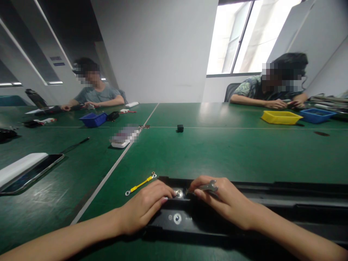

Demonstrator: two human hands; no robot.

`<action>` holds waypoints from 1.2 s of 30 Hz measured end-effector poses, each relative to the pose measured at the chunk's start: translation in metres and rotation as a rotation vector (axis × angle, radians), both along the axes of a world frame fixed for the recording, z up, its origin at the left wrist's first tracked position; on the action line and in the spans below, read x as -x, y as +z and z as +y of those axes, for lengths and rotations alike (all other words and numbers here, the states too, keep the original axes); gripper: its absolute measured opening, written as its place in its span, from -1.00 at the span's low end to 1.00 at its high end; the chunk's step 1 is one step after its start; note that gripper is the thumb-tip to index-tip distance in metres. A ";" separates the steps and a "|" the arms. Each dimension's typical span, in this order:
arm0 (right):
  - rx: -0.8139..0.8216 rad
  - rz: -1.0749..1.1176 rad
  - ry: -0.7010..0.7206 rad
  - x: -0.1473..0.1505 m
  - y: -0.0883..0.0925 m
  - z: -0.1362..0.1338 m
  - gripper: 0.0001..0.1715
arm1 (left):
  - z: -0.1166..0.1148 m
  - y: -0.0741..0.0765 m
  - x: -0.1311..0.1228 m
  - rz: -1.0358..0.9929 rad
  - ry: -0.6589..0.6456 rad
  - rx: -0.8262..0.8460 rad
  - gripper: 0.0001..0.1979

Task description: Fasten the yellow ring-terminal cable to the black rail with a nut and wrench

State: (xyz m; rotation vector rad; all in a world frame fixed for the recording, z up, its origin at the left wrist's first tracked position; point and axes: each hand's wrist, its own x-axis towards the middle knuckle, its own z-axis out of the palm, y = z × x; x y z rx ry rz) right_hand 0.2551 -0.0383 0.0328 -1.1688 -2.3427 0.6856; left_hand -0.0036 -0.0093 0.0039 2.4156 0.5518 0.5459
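Note:
A long black metal rail lies across the table in front of me. My left hand is closed over its left end, with the fingertips beside a shiny bolt. My right hand grips a small open-ended wrench. One jaw shows above the fingers, while the other end is hidden near the bolt. Closer to me, a round metal fitting sits on the rail. Left of the rail lies a short yellow ground wire with ring terminals, and a small nut is by its upper end.
A small black block stands mid-table. Further left are a white device and a phone. Blue and yellow bins stand near two seated people, with another blue bin at right.

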 end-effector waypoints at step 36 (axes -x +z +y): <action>0.074 0.010 0.007 -0.001 0.000 0.000 -0.65 | 0.000 -0.002 0.001 0.015 -0.001 0.004 -0.74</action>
